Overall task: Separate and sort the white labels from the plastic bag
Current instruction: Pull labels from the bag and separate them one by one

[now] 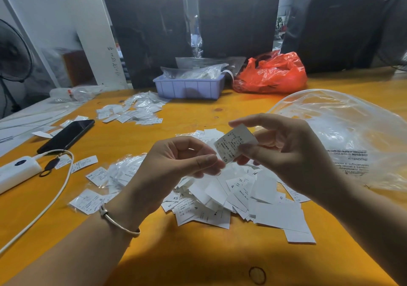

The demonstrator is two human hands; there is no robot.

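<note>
An XS label (234, 145) is held up between both hands above the table: the right hand (284, 151) pinches its upper part between thumb and fingers, and the left hand (176, 162) nips its lower corner at the fingertips. Directly beneath lies the main heap of white labels (231, 197), too many and too overlapped to count, with S, XS and L marks showing among them. The one clear plastic bag (343, 136) lies slack to the right on the orange table (198, 259), apparently emptied. Sorting looks well under way but far from done: one smaller group (132, 111) sits farther back left, another batch (103, 182) lies near the left wrist, yet the central heap remains the biggest. Beyond stand one lilac bin (189, 87), one red bag (273, 74) and one phone (66, 136).
</note>
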